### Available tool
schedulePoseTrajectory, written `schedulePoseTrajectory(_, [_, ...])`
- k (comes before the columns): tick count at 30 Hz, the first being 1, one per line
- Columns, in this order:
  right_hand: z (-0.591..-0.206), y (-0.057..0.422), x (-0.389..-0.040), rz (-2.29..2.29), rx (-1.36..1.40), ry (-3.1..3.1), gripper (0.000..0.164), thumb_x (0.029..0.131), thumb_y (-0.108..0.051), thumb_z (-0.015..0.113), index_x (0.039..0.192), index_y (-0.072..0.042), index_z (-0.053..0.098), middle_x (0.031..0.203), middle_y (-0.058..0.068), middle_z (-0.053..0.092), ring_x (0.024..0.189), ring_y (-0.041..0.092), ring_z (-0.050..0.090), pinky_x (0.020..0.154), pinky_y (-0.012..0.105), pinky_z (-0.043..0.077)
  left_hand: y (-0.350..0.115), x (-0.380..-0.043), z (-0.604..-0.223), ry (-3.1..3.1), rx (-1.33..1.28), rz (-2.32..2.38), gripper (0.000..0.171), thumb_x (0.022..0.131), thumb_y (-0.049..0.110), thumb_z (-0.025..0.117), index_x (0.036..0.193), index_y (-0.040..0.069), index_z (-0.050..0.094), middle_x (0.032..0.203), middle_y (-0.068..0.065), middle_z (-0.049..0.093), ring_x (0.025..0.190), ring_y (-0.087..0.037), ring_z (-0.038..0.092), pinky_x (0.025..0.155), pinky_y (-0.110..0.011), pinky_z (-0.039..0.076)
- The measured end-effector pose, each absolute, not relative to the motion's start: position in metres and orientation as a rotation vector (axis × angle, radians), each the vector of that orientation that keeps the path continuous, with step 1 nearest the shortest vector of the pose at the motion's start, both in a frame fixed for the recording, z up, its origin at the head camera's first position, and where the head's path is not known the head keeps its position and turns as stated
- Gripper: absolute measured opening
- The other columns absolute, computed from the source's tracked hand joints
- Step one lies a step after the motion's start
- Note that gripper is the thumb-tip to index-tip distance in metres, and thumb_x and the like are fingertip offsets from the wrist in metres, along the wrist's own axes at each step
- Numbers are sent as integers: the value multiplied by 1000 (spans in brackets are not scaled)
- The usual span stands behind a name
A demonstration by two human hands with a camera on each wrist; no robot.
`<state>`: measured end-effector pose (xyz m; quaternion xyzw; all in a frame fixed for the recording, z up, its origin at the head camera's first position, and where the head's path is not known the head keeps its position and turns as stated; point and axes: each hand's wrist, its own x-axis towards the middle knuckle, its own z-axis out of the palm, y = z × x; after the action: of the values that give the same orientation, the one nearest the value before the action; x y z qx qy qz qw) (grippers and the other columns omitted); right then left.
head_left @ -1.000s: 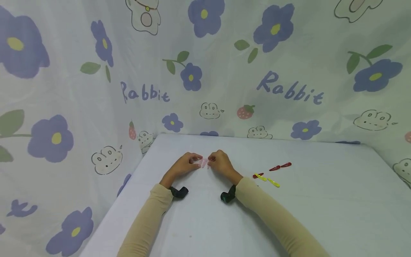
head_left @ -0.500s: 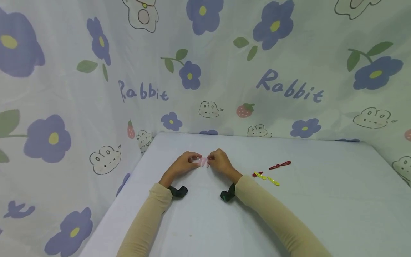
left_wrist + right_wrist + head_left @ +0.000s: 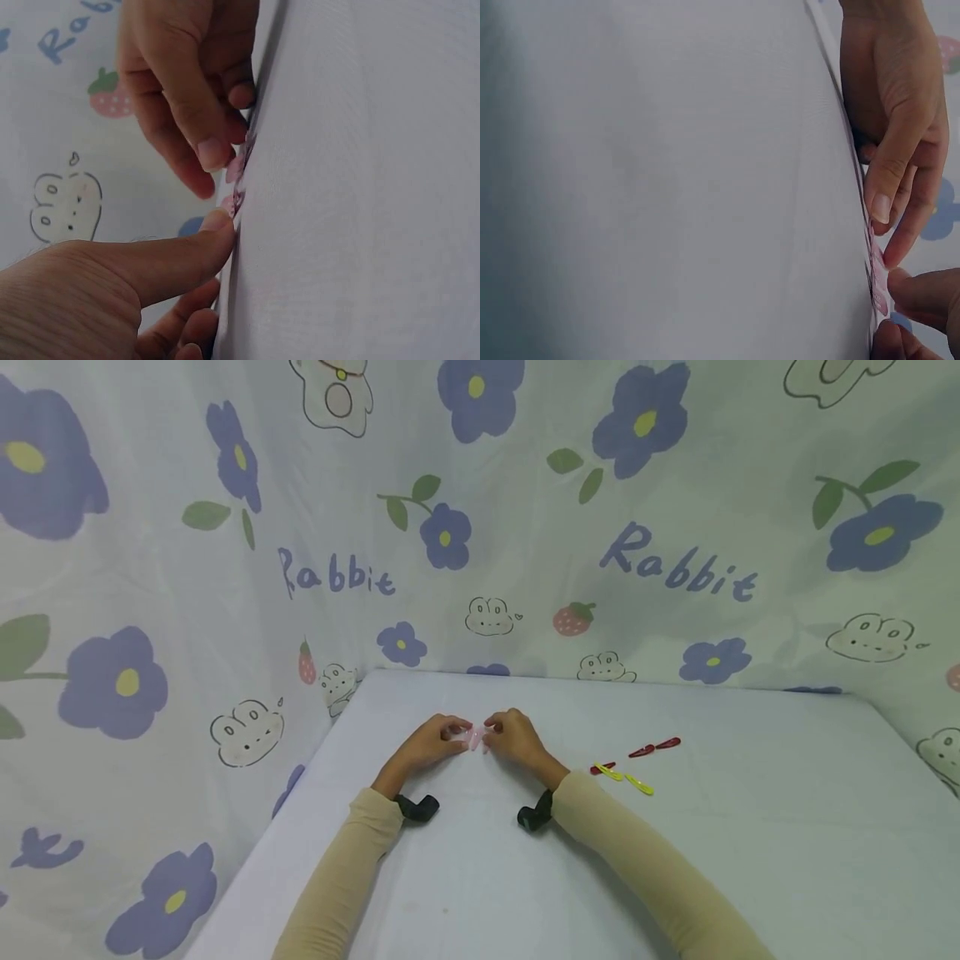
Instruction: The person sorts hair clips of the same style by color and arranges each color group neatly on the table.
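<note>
Several pink hair clips [image 3: 474,738] lie close together on the white table, partly covered by fingers. My left hand [image 3: 433,742] holds a clip at their left end between thumb and fingers. In the left wrist view the left thumb [image 3: 214,236] presses at the edge of a pink clip [image 3: 234,169]. From the other side my right hand [image 3: 516,740] pinches at the right end of the group. The right wrist view has pink clips [image 3: 880,289] between the fingertips of the left hand [image 3: 900,135] and the right hand [image 3: 930,300].
Red hair clips [image 3: 642,751] lie to the right, beyond the right forearm. Nearer, two yellow hair clips [image 3: 639,785] lie, one crossing another red clip [image 3: 597,771]. A printed curtain [image 3: 525,635] hangs along the table's far and left edges.
The right hand's fingertips have shifted slightly at the pink clips. The left hand stays nearly in place, and the red and yellow clips lie as before.
</note>
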<state>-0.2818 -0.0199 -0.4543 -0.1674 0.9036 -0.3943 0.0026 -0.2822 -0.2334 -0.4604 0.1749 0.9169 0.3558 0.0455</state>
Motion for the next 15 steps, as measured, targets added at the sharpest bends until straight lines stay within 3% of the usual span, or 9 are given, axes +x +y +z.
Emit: schedulePoseTrajectory(15, [-459,-16,-275,-1195,-667,2876,27,85,-15,80,108,-2,76,91,10,59,82,16,49,69,26,41,-233,-281,-459,2803,530,1078,36,93,16,70,128,12,66,116,-13,63,96,-21,56,84,-36,46])
